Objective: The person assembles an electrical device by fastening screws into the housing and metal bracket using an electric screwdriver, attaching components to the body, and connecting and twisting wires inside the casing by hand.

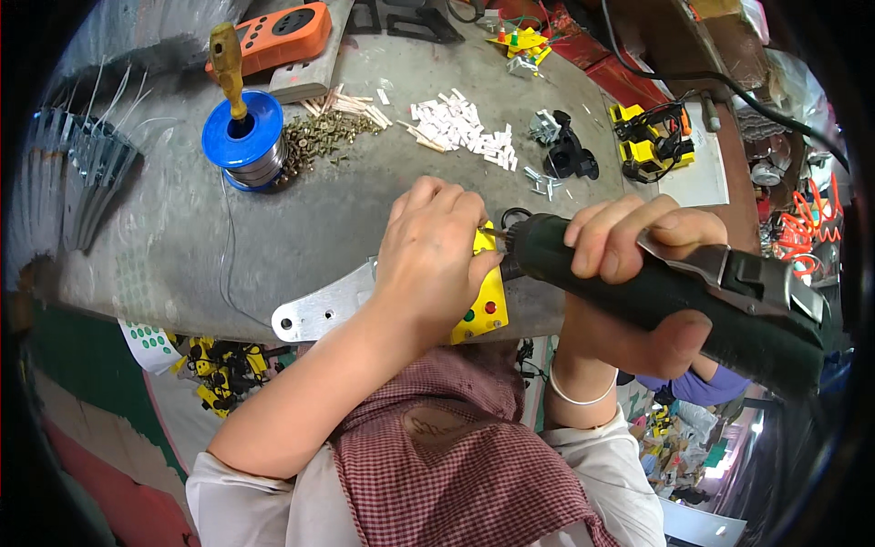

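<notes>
My left hand (430, 239) is closed around a yellow piece (493, 294) with a red and a green round part on its face, at the table's near edge. A flat silver metal bar (314, 315) with holes sticks out to the left from under that hand. In my right hand (643, 242) lies a thick black electric screwdriver (592, 284), fingers wrapped over its body and thumb below. Its bit points left and meets the top of the yellow piece, close to my left fingertips. Whether the tip sits on a screw cannot be made out.
A blue solder spool (239, 137) with a wooden-handled tool upright in it stands at left. Beyond are brass screws (328, 139), white pieces (460, 128), an orange meter (283, 41), black parts (571, 155) and yellow assemblies (649, 144). A black cable (729, 77) arcs at upper right.
</notes>
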A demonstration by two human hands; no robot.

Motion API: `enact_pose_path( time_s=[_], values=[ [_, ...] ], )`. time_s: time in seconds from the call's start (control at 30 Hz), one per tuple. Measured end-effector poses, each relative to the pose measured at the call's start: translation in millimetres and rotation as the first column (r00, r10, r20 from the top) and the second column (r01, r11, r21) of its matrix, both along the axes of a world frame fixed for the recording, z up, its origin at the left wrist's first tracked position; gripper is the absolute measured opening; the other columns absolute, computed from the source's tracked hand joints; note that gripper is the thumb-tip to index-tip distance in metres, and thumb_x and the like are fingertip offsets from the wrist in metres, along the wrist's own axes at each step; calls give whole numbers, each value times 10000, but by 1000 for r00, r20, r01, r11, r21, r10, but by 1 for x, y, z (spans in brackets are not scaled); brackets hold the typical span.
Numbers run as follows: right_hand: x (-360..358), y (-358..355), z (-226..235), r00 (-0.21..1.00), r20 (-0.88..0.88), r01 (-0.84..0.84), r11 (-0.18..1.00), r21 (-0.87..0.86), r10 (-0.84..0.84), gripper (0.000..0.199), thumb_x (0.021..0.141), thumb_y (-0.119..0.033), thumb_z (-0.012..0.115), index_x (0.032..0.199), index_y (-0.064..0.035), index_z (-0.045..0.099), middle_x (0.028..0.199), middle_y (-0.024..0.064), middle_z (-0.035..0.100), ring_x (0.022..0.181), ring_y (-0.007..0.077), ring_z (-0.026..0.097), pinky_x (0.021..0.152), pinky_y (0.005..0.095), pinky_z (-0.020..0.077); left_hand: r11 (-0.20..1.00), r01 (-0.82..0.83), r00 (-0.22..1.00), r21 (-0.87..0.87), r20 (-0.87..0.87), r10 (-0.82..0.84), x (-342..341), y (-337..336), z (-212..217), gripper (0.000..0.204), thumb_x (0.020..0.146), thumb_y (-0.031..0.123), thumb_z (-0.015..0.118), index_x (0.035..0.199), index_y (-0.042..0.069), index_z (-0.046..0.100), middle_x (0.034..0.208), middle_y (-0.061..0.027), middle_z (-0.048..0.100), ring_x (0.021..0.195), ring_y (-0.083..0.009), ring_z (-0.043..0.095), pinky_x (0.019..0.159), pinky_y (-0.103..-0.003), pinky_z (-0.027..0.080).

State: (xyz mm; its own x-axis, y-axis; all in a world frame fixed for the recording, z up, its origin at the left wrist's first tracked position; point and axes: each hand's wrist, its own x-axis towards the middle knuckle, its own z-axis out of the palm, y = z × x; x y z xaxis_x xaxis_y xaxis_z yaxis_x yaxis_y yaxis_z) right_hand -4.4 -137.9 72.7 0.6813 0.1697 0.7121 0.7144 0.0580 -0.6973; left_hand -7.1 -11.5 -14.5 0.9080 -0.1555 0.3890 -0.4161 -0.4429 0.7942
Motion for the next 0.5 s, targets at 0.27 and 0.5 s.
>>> enact_pose_path(
  time_s=[0.27, 0.5],
  values=[
    [-8, -5, -8, 997, 70, 15, 998, 66, -20, 656, 863, -648, 520, 1132, -51, 502, 700, 8, 431, 563, 136, 451, 591, 318, 426, 999, -8, 1000, -33, 23, 9, 0, 0, -3, 266, 664, 73, 735, 876, 13, 586, 899, -133, 591, 973, -353, 533, 859, -432, 436],
    [-13, -12, -14, 996, 89, 17, 994, 107, -26, 607, 860, -632, 546, 1066, -64, 493, 709, 9, 429, 567, 125, 441, 592, 309, 417, 999, 5, 1000, -43, 24, -4, 0, 2, -2, 299, 656, 87, 773, 878, 17, 586, 903, -128, 596, 964, -342, 538, 858, -432, 434]
  ],
)
